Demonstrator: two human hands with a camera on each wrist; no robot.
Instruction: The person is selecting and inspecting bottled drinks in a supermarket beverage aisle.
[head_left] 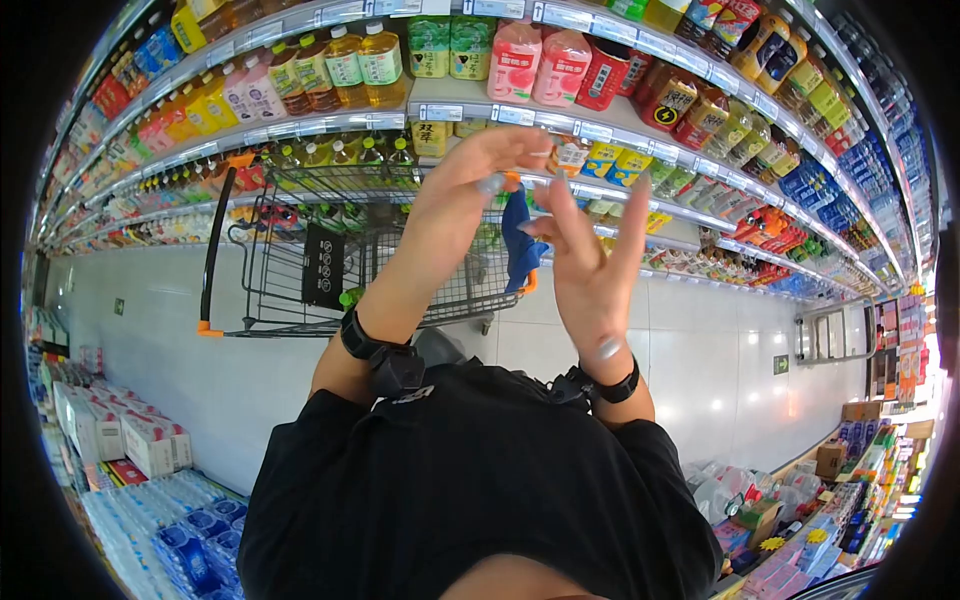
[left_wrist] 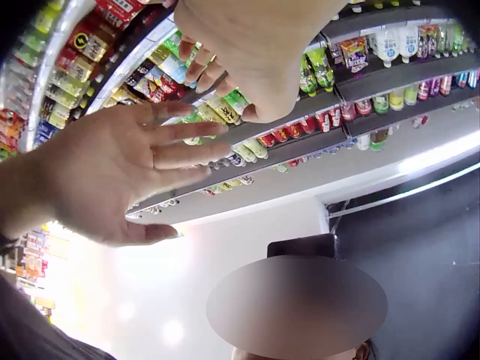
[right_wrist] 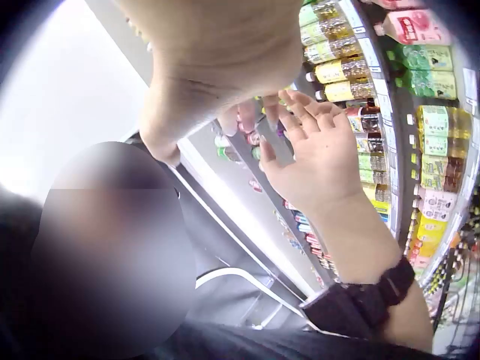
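Note:
Both hands are raised in front of the chest with nothing in them. The left hand (head_left: pixel 455 200) is held over the shopping cart's end, its fingers loosely bent toward the right. Beside it the right hand (head_left: pixel 597 270) is up with fingers spread, apart from the left one. In the left wrist view the right hand (left_wrist: pixel 112 172) shows its palm with fingers straight. The left hand (right_wrist: pixel 322 157) appears with relaxed fingers in the right wrist view. Behind the hands, a blue cloth (head_left: pixel 520 245) hangs on the cart's orange-cornered end.
A black wire shopping cart (head_left: pixel 323 265) stands between the person and the shelves, with a green-capped bottle (head_left: pixel 350 298) low in it. Shelves of bottled drinks (head_left: pixel 515 62) curve across the front. Cartons (head_left: pixel 155 440) and packs of water (head_left: pixel 200 545) are stacked behind left; a metal trolley (head_left: pixel 835 335) stands right.

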